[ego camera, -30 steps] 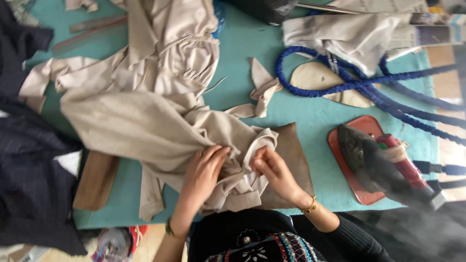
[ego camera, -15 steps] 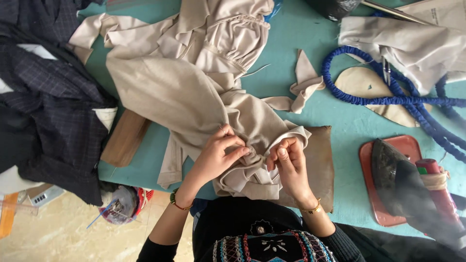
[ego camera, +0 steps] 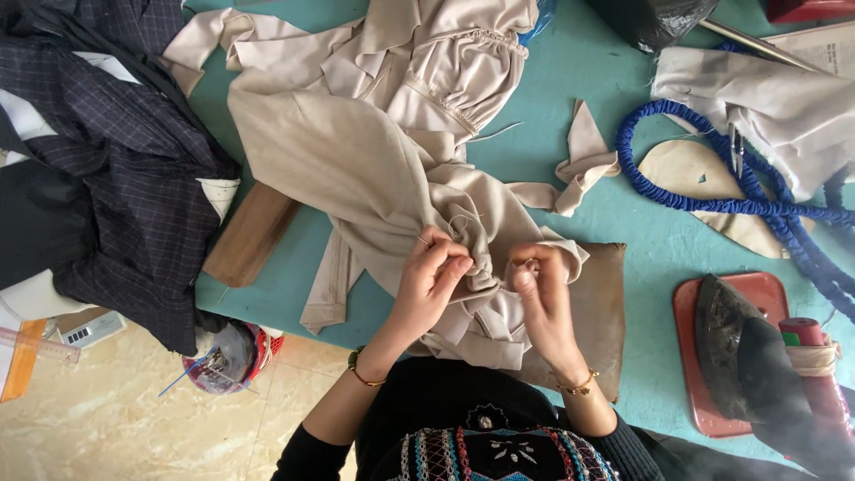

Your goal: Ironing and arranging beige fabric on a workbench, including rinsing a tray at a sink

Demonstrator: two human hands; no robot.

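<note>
A beige garment (ego camera: pixel 356 151) lies spread over the teal table (ego camera: pixel 570 71), with a gathered part bunched near the front edge. My left hand (ego camera: pixel 429 276) pinches this gathered fabric from the left. My right hand (ego camera: pixel 540 289) grips the same bunch from the right, fingertips closed on a fold. A thin pale thread runs up from between the hands. The bunch rests over a brown padded board (ego camera: pixel 597 303).
A dark checked garment (ego camera: pixel 116 178) is piled at the left. A black iron (ego camera: pixel 757 365) sits on a red tray (ego camera: pixel 690 356) at the right, with a blue braided cord (ego camera: pixel 712 200) looping behind. Pale cloth (ego camera: pixel 766 98) and a fabric scrap (ego camera: pixel 583 160) lie farther back.
The view has shifted left, so the table contents sit further right in frame. Both hands stay closed on the gathered beige fabric, working it with small finger movements.
</note>
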